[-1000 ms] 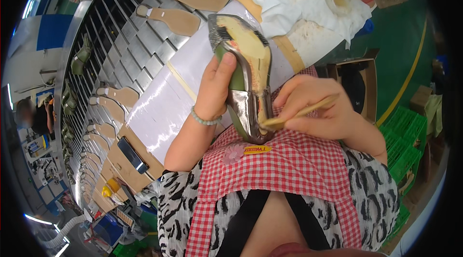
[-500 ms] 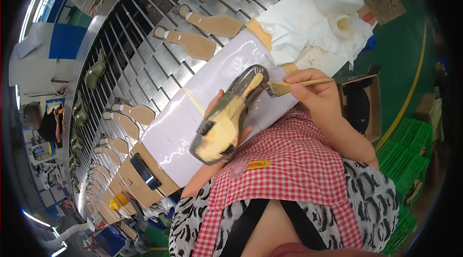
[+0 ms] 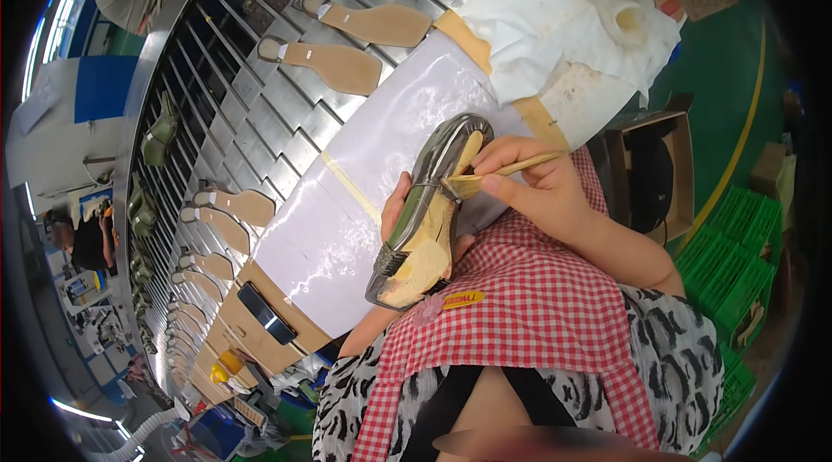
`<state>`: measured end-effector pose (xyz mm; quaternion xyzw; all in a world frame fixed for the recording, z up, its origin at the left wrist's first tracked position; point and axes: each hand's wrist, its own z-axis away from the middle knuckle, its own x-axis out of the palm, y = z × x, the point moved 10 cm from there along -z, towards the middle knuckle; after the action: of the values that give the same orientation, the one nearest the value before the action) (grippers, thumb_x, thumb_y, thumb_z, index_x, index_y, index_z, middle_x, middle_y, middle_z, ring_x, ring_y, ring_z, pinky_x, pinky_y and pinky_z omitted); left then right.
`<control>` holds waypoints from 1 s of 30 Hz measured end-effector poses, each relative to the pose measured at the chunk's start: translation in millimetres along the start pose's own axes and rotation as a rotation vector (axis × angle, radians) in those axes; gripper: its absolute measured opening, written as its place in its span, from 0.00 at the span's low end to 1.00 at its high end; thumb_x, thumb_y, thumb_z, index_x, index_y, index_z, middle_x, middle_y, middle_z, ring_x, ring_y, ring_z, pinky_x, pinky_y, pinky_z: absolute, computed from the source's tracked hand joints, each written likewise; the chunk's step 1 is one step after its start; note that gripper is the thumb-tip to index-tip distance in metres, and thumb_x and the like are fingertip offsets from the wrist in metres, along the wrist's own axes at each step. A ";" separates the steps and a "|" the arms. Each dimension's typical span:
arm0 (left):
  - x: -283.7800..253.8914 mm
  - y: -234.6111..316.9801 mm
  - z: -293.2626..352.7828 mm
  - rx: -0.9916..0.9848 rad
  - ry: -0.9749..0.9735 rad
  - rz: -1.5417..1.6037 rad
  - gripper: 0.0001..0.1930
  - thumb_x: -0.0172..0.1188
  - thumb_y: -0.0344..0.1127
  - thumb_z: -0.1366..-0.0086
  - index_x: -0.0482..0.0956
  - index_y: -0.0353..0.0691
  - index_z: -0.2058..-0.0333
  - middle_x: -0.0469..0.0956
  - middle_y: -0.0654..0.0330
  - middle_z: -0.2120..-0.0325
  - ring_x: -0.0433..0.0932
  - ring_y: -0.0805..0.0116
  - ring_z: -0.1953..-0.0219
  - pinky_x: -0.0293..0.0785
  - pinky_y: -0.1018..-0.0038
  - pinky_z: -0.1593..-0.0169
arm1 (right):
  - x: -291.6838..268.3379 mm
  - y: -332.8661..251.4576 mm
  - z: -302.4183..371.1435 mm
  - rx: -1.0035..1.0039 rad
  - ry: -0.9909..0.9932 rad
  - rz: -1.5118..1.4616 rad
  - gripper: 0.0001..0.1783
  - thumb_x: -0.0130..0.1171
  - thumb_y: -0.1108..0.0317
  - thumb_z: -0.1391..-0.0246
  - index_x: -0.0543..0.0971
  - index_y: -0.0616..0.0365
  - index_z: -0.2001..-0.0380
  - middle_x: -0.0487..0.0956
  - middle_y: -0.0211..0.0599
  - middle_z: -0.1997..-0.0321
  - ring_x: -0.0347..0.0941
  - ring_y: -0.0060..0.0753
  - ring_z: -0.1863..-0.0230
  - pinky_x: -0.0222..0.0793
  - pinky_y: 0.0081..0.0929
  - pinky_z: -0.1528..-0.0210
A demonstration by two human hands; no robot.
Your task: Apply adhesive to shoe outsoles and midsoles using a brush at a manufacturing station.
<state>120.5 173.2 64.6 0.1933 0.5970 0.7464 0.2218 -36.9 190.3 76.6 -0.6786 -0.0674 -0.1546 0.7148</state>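
Observation:
An upturned dark green shoe upper [image 3: 414, 264] with a pale yellowish underside lies slantwise before me, over the front edge of the white work surface. Gripping it from beneath is my left hand [image 3: 395, 204], fingers on its far side and the rest mostly hidden by the shoe. My right hand [image 3: 542, 189] pinches the thin wooden handle of a brush [image 3: 530, 164]. The brush's tip meets the inner edge of the shoe near its middle, where a dark strap-like band crosses.
Pairs of tan soles [image 3: 334, 68] lie along the metal slat conveyor [image 3: 295, 128], with green uppers [image 3: 159, 137] beyond. A phone [image 3: 266, 313] rests at the left. A white jug [image 3: 620, 20] stands on white cloth at the right. Beside me are an open carton [image 3: 689, 172] and green crates [image 3: 724, 276].
The brush has moved from the shoe's upper end down to its middle edge. In my left hand the shoe has turned slightly more upright. My right hand has shifted left and a little lower.

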 end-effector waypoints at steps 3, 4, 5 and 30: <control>-8.9 -5.8 5.7 0.096 0.045 -0.166 0.50 0.75 0.37 0.55 0.50 0.32 0.39 0.69 0.55 0.48 0.67 0.64 0.44 0.55 0.68 0.35 | 1.9 3.1 0.0 0.052 -0.009 0.002 0.06 0.57 0.79 0.48 0.77 0.64 0.65 0.77 0.38 0.59 0.71 0.26 0.54 0.65 0.23 0.50; -8.4 -7.5 7.2 0.092 0.041 -0.165 0.50 0.75 0.37 0.55 0.50 0.32 0.39 0.69 0.55 0.48 0.67 0.64 0.44 0.55 0.68 0.35 | 0.4 2.3 -0.3 0.047 0.013 0.011 0.06 0.57 0.79 0.48 0.77 0.64 0.65 0.77 0.38 0.59 0.71 0.26 0.54 0.64 0.23 0.50; -11.2 -11.2 8.8 0.064 0.073 -0.147 0.50 0.75 0.37 0.55 0.51 0.32 0.39 0.68 0.55 0.48 0.67 0.64 0.43 0.55 0.68 0.35 | 0.3 2.8 -0.2 0.050 0.017 0.011 0.06 0.57 0.79 0.48 0.77 0.64 0.65 0.77 0.38 0.59 0.71 0.26 0.54 0.64 0.23 0.50; 0.4 -1.3 -0.3 0.069 -0.007 -0.123 0.45 0.72 0.37 0.52 0.53 0.33 0.41 0.68 0.56 0.49 0.65 0.67 0.43 0.54 0.68 0.34 | 5.5 -18.2 4.5 -0.109 0.065 0.190 0.06 0.57 0.82 0.49 0.77 0.64 0.66 0.75 0.38 0.61 0.72 0.26 0.58 0.65 0.21 0.54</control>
<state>120.1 173.5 63.3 0.1665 0.6322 0.7096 0.2626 -36.9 193.5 95.9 -0.7146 0.0288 -0.1114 0.6900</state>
